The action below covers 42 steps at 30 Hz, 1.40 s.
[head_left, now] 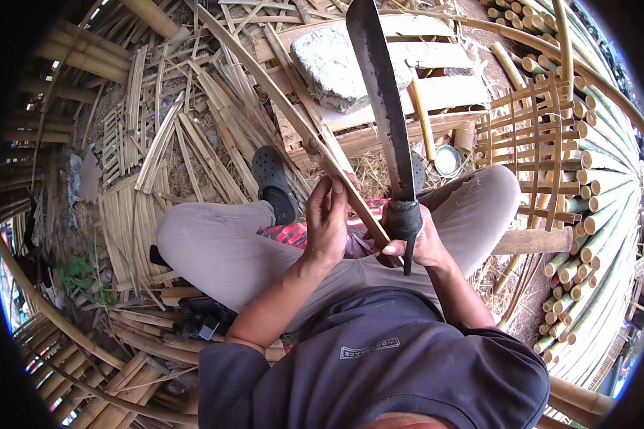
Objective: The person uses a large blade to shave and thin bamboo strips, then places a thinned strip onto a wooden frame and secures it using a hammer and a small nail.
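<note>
My left hand (328, 223) is closed around a long split bamboo strip (366, 213), which slants from the far left down to my lap. In my right hand (426, 239) is the dark wrapped handle of a machete (388, 100). Its long, worn blade points up and away from me, beside the strip and to its right. My right thumb lies against the near end of the strip. A red patterned cloth (293, 234) shows between my legs, under the hands.
Ahead, a pale rock (333, 68) sits on a slatted wooden platform (444, 93). A wooden-handled tool (421, 118) leans there, near a round tin (448, 160). Cut bamboo poles (601, 193) and a bamboo lattice (526, 136) are at right. Split strips (218, 107) litter the left ground.
</note>
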Tool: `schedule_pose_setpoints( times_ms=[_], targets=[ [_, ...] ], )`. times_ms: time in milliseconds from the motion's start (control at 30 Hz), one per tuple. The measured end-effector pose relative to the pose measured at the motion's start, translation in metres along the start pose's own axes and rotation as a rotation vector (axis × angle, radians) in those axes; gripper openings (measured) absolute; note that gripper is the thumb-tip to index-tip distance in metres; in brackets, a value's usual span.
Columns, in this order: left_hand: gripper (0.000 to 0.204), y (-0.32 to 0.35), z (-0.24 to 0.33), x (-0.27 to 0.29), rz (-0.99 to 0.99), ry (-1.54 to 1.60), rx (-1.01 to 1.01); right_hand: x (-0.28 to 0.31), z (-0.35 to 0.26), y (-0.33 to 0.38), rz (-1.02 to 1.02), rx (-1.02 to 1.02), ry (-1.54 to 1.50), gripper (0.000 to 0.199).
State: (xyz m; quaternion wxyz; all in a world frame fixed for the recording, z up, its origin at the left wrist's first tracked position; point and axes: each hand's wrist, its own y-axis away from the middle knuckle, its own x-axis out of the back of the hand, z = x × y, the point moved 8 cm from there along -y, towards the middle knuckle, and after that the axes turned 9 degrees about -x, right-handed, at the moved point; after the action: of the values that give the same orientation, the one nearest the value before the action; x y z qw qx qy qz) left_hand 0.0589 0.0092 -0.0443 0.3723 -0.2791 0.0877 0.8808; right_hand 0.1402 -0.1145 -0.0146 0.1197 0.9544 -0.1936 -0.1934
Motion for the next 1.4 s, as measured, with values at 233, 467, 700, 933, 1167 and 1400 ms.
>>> schedule_pose_setpoints(
  times_ms=[233,467,700,933,1167,1400],
  targets=[
    [0.039,-0.023,0.018,0.031,0.018,-0.377,0.018,0.028,-0.005,0.001,0.099,0.053,0.21,0.028],
    [0.103,-0.094,0.146,-0.003,-0.368,-1.941,-0.605,0.081,-0.04,0.024,0.184,-0.045,0.421,0.06],
    [0.088,-0.132,0.16,-0.029,-0.953,-2.111,-0.637,0.065,-0.102,0.043,0.042,0.108,0.693,0.047],
    [0.045,-0.114,0.128,-0.005,-1.286,-1.58,0.244,0.102,-0.081,0.058,-0.105,-0.189,0.359,0.048],
    [0.046,-0.097,0.129,0.006,-1.328,-1.461,0.313,0.152,-0.119,0.063,0.061,0.015,0.25,0.067],
    [0.046,-0.053,0.112,0.013,-1.15,-1.075,0.583,0.205,-0.22,0.07,0.68,0.475,0.611,0.027]
  ],
)
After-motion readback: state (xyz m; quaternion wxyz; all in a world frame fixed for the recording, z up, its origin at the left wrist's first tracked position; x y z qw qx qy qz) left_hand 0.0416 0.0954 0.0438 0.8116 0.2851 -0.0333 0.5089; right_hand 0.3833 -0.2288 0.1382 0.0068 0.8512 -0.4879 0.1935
